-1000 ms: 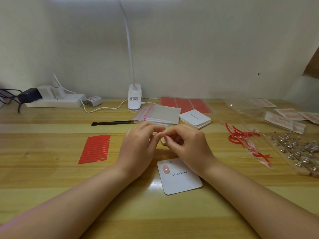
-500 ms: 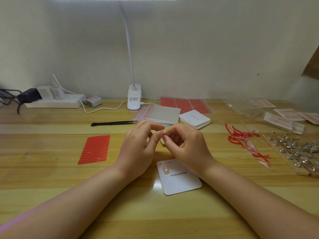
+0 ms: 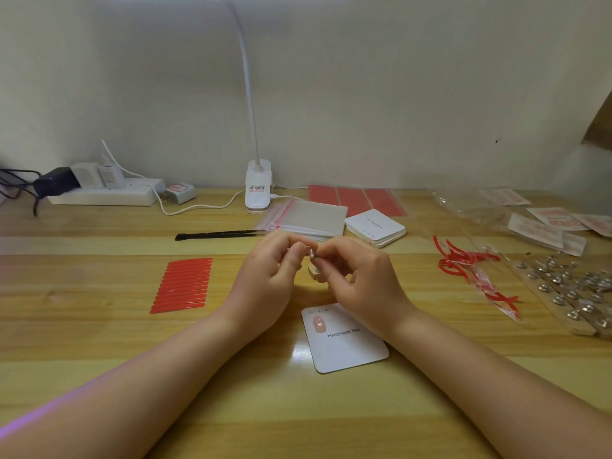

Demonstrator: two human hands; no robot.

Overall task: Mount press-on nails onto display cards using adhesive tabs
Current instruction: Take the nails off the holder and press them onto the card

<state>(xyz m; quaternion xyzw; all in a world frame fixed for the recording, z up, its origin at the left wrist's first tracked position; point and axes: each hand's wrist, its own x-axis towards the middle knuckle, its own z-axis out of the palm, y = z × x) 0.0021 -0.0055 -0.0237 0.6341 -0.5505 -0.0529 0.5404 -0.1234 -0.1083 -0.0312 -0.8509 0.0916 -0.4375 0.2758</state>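
I pinch a small pale press-on nail (image 3: 312, 254) between the fingers of my left hand (image 3: 271, 279) and right hand (image 3: 361, 279), above the yellow wooden bench (image 3: 99, 342) and just behind the white square display card (image 3: 347, 346) that already carries one pink nail (image 3: 319, 324). To do this well, I judge I should keep the grip light and at the edges, so the sticky side stays untouched. Against half a second ago, both hands sit where they were, fingertips drawn slightly closer.
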